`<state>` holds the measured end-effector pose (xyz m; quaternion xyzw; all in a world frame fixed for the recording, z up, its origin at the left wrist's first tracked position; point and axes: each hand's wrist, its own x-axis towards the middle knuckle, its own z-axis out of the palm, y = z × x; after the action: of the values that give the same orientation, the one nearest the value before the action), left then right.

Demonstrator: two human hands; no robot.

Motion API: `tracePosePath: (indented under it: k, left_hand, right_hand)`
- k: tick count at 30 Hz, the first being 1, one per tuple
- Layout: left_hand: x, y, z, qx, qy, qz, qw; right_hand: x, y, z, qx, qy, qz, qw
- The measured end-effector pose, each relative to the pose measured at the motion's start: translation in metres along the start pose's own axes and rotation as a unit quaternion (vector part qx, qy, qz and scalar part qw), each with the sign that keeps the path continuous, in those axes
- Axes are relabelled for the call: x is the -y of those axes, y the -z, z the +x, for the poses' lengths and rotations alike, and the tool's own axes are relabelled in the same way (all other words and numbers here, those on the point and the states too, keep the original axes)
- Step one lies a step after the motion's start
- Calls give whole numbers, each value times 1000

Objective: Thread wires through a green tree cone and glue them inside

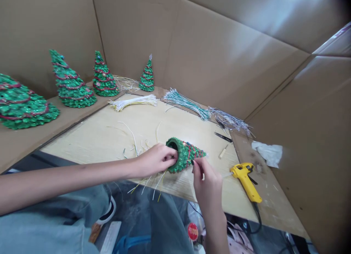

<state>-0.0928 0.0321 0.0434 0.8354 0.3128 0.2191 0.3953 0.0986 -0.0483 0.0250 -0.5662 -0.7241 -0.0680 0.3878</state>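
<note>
A small green Christmas tree figure (182, 163) with red garlands lies on its side, its hollow base facing left and its tip right. My left hand (159, 158) is closed at the base opening, with fingertips inside the hollow, where they are hidden. Thin white and yellow wires (156, 184) trail out below that hand, past the table's front edge. At the tree's lower right side, my right hand (207, 173) is pinched, thumb against finger. Something dark shows at its fingertips; whatever they hold is too small to make out.
Larger trees (72, 87) stand at the left. Wire bundles, white (134, 102) and green (188, 103), lie at the back. Right of my hands are a yellow glue gun (246, 181), black snips (223, 137), a wooden-handled tool (223, 151) and white cloth (268, 153). Cardboard walls (219, 56) enclose the table.
</note>
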Motion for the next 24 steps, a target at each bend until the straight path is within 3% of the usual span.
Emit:
tracePosePath:
  k: [5, 9, 16, 24]
  left_hand:
    - [4, 0, 1, 11, 0, 13, 1000]
    - [6, -2, 0, 26, -4, -41, 999]
    - [8, -4, -1, 19, 0, -66, 998]
    - [5, -9, -1, -8, 15, -87, 996]
  right_hand:
    - [-3, -3, 6, 24, 55, -30, 998]
    - [-3, -6, 4, 31, 80, -37, 996]
    - [-7, -12, -11, 59, -24, 92, 994]
    - [-12, -17, -6, 59, -37, 107, 992]
